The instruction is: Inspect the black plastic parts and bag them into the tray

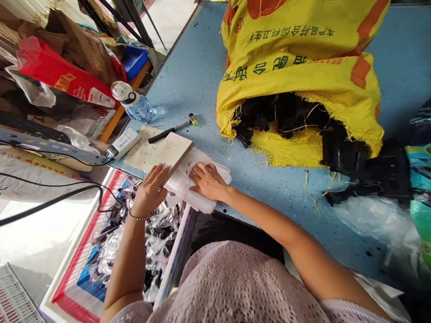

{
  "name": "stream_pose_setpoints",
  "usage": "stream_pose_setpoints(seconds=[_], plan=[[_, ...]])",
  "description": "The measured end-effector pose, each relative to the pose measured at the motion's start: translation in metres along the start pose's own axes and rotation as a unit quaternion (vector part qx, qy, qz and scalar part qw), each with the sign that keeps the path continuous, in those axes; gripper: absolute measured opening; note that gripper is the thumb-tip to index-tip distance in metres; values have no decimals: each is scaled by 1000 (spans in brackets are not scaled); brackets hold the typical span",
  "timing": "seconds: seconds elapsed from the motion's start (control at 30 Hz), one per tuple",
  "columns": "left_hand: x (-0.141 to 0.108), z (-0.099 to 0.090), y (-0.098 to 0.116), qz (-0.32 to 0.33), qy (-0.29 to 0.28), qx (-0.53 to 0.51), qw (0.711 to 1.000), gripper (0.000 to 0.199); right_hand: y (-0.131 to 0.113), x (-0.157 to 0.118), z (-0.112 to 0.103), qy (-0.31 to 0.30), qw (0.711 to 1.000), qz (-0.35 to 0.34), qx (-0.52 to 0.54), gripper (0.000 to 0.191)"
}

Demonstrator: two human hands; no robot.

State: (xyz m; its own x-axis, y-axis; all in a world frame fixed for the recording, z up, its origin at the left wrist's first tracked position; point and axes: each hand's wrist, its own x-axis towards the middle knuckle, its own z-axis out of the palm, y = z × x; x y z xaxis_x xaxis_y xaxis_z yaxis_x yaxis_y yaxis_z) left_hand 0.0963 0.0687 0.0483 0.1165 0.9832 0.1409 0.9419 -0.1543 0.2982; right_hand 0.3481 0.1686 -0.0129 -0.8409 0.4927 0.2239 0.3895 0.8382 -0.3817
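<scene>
My left hand (151,190) rests with its fingers stretched out on the near corner of a thick pad or board (171,152) with faint writing on it. My right hand (207,180) lies on a stack of thin clear plastic bags (198,202) at the table's edge, its fingers apart and slightly bent over the plastic. The stack lies against the pad's right side. Under the pad is a sheet of handwritten paper (136,154). A small hammer (173,128) with a black handle touches the pad's far edge.
A yellow woven sack (296,72) spills black plastic parts (367,166) onto the blue table (188,54). A water bottle (138,105) and a white corded device (124,143) stand at the left. Below is a crate (67,273) of bagged parts. Crumpled plastic (380,220) lies right.
</scene>
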Motion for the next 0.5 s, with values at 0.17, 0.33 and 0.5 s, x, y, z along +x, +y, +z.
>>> stream_pose_setpoints(seconds=[0.17, 0.33, 0.5], plan=[[-2, 11, 2, 1, -25, 15, 1000, 74, 1, 6, 7, 21, 1000, 0, -11, 48], [-12, 24, -3, -24, -64, 49, 996, 73, 5, -11, -9, 50, 998, -28, 16, 28], [-8, 15, 11, -22, -36, 44, 998, 67, 66, -26, -58, 178, 968, 175, -35, 28]])
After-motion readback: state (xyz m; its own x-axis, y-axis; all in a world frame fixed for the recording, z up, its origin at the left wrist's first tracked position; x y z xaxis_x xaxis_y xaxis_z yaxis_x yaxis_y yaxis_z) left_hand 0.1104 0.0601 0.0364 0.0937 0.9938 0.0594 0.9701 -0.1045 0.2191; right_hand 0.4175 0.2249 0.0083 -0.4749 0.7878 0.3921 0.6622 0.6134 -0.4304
